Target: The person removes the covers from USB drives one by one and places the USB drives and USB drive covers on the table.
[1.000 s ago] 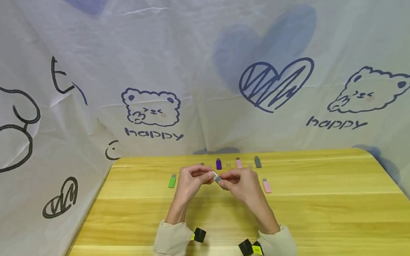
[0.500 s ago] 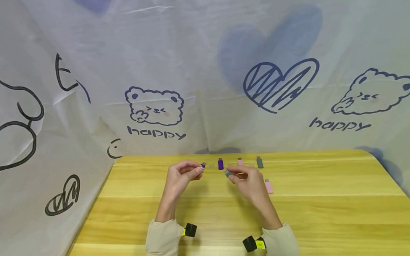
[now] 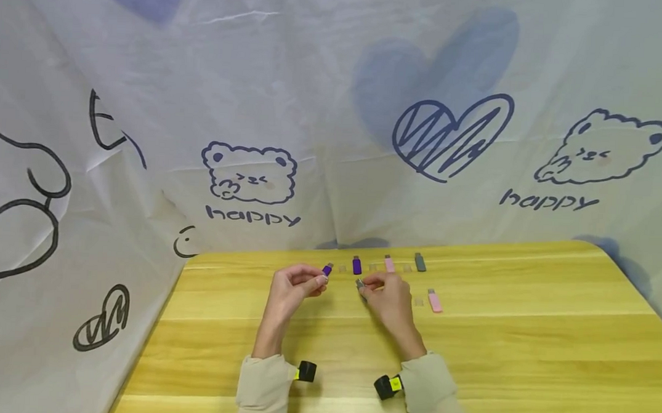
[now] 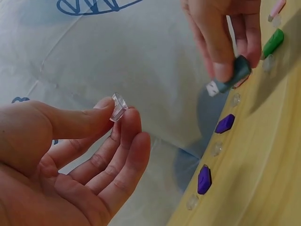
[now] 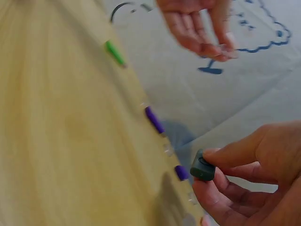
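My left hand point(image 3: 296, 285) pinches a small clear plastic cap point(image 4: 118, 108) between thumb and fingertips, up off the table. My right hand point(image 3: 389, 297) holds a dark grey USB stick point(image 4: 230, 77) between thumb and fingers, its bare metal plug point(image 4: 213, 89) pointing toward the left hand. A gap separates the two hands. Just beyond the left fingertips lies a purple USB stick point(image 3: 327, 269), and a second purple stick point(image 3: 357, 265) lies past the right fingers. The right wrist view shows the rounded end of the grey stick point(image 5: 203, 167).
Along the back of the wooden table point(image 3: 525, 338) lie a pink stick point(image 3: 389, 264) and a grey stick point(image 3: 420, 262), with clear caps point(image 3: 407, 267) among them. Nearer is another pink stick point(image 3: 435, 300). Green sticks point(image 4: 273, 44) show in the wrist views. A printed cloth point(image 3: 335, 108) hangs behind.
The hands were together at the grey USB stick one second ago. They have parted, the left with the clear cap, the right with the stick, which has since shifted slightly left.
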The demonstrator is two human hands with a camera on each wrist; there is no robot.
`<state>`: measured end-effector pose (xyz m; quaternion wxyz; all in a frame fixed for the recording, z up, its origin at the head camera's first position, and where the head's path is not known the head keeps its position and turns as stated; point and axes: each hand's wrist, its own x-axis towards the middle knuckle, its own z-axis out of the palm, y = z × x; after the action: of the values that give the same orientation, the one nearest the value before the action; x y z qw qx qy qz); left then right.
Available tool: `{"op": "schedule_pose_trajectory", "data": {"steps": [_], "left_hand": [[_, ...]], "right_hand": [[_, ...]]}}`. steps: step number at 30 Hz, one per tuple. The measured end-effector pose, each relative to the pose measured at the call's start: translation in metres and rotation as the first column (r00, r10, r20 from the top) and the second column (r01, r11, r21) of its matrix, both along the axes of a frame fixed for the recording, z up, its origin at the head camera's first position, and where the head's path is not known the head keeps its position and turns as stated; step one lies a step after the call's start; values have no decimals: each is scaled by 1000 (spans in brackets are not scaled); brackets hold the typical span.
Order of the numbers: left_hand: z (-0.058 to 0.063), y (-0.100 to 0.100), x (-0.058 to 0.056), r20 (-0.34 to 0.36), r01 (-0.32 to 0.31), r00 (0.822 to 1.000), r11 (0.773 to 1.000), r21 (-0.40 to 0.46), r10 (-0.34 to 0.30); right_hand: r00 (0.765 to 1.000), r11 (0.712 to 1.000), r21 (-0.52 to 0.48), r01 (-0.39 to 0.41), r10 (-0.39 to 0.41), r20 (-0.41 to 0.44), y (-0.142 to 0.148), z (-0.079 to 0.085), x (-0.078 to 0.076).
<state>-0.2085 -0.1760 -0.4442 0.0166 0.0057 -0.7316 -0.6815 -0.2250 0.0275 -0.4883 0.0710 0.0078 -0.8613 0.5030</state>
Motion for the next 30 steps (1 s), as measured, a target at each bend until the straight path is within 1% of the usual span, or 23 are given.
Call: {"op": "schedule_pose_trajectory", "data": {"steps": [3, 7, 9, 12, 17, 23, 27, 30], "left_hand": [[-4, 0, 0, 11, 25, 1000, 1000, -11, -25], [-5, 2, 0, 26, 64, 998, 997, -32, -63], [-3, 2, 1, 29, 79, 997, 996, -39, -77], [-2, 3, 0, 34, 85, 996, 995, -44, -83], [-6, 3, -1, 44, 75, 996, 996, -55, -73], [-13, 2, -2, 37, 71, 997, 994, -82, -68], [-18, 4, -2, 25, 71, 997, 993, -97, -69], [-24, 9, -4, 28, 78, 997, 990, -121, -75]], "right_hand": [[1000, 996, 85, 20, -19, -22, -4, -10, 0], [999, 987, 157, 22, -17, -34, -7, -17, 1], [999, 983, 180, 28, -21, -44, -8, -18, 2], [997, 972, 229, 44, -28, -71, -10, -17, 3], [996, 948, 312, 59, -34, -85, -11, -16, 5], [997, 933, 357, 50, -29, -66, -12, -16, 4], [999, 929, 367, 45, -32, -41, -11, -16, 4], [998, 930, 364, 47, -27, -62, -9, -12, 4]]}}
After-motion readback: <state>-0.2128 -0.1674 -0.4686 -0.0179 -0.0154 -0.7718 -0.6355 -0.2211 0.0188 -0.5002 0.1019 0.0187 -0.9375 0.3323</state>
